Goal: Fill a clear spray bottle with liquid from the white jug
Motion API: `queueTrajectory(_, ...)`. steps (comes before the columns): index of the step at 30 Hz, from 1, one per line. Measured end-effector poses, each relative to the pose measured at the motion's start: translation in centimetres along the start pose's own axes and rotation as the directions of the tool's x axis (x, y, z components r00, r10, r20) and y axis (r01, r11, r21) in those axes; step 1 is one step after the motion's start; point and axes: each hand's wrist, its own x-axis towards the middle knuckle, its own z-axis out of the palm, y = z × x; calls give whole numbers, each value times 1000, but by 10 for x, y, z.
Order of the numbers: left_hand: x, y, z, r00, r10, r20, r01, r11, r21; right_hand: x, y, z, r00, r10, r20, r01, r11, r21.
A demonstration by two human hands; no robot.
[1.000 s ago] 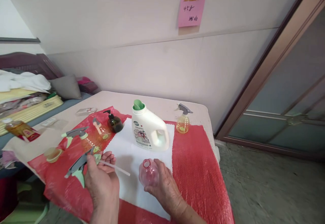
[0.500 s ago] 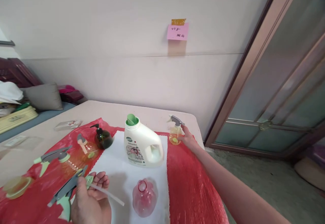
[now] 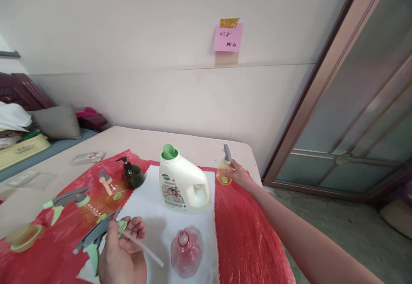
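Note:
In my left hand [image 3: 124, 251] is a grey and green trigger spray head [image 3: 96, 232], with its clear dip tube pointing down to the right. My right hand [image 3: 240, 175] reaches far forward, fingers wrapped round an amber spray bottle [image 3: 224, 173] with a grey trigger top. Just right of my left hand, an open pink bottle [image 3: 187, 254] without a top stands on a white cloth [image 3: 154, 215]. Behind it stands a large white detergent jug [image 3: 183, 185] with a green piece in its mouth.
On the red sheet [image 3: 251, 228] at left are a dark green pump bottle [image 3: 132, 174], two amber spray bottles [image 3: 92, 210] and a yellowish bowl [image 3: 27, 237]. A plastic packet [image 3: 88, 158] lies behind them. A wall with a pink note [image 3: 228, 38] rises behind the table.
The amber spray bottle in my right hand has turned, so its trigger top now faces another way. My left hand still holds the spray head. The view has shifted slightly.

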Motion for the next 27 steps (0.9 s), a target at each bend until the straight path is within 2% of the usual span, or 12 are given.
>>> queueTrajectory(4, 0, -1, 1, 1000, -6, 6, 6, 1000, -5, 3, -5, 2, 999, 28, -29, -28, 1000, -12)
queueTrajectory(12, 4, -4, -4, 998, 17, 56, -17, 1000, 2, -2, -7, 21, 995, 59, -84, -56, 998, 43)
queueTrajectory(21, 0, -2, -1, 999, -14, 51, 15, 1000, -19, -8, -12, 20, 994, 65, -90, -51, 988, 148)
queueTrajectory(24, -3, -1, 0, 998, 2, 57, -2, 1000, -13, -13, -16, 16, 983, 101, -155, -74, 983, 171)
queueTrajectory(27, -1, 0, -2, 998, 20, 60, -19, 1000, -18, -32, -18, 11, 953, 151, -262, -96, 973, 210)
